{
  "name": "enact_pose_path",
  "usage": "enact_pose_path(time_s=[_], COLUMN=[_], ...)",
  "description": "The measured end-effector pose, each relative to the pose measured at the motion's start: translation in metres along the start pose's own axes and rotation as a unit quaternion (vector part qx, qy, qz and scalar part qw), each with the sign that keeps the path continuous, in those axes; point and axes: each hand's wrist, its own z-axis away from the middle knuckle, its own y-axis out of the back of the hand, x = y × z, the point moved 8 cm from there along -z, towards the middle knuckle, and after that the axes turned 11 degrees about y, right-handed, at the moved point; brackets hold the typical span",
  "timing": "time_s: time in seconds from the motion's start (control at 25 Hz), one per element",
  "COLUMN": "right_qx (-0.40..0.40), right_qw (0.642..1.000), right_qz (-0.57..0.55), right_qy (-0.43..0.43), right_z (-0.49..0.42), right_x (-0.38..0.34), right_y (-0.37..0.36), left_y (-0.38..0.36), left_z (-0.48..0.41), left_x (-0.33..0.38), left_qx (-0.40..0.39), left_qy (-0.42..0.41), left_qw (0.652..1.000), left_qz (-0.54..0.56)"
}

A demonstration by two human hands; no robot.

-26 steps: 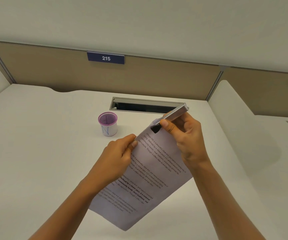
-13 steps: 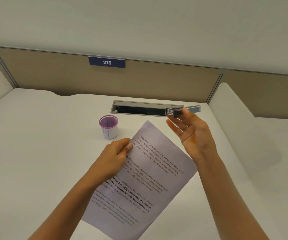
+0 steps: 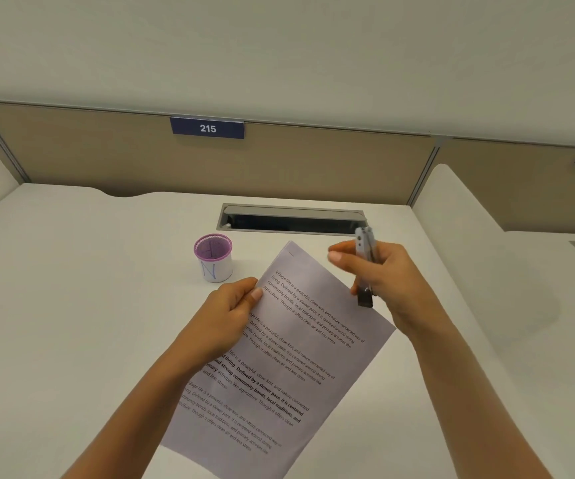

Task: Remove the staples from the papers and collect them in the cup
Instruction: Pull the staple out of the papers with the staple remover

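My left hand (image 3: 231,314) pinches the left edge of the printed papers (image 3: 293,354), which are held up tilted above the white desk. A thin mark that may be a staple shows near the papers' top corner (image 3: 291,253). My right hand (image 3: 388,281) holds a grey staple remover (image 3: 365,267) upright just right of the papers' top edge, its dark tip pointing down; the fingers are blurred. The small white cup (image 3: 214,259) with a purple rim and a blue letter stands on the desk left of the papers' top corner.
A cable slot (image 3: 293,221) with a raised lid is set into the desk (image 3: 72,288) behind the papers. A tan partition with a "215" plate (image 3: 207,128) closes off the back. A white divider (image 3: 479,243) rises on the right.
The staple remover left the papers' top corner, swung away to the right, and now stands upright in my right hand. The papers have dropped slightly lower and flatter.
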Motion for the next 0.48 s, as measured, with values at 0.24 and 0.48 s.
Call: enact_pose_path(time_s=[0.24,0.48], right_qx=[-0.043,0.02], right_qw=[0.989,0.977], right_qz=[0.132,0.152], right_qy=[0.053,0.149], right_z=[0.003,0.016], right_x=[-0.016,-0.043], right_y=[-0.016,-0.01], left_y=[-0.005,0.01], left_z=[0.0,0.004], left_x=[0.012,0.035], left_qx=[-0.013,0.113], left_qy=[-0.033,-0.09], left_qw=[0.998,0.983], left_qz=[-0.043,-0.109])
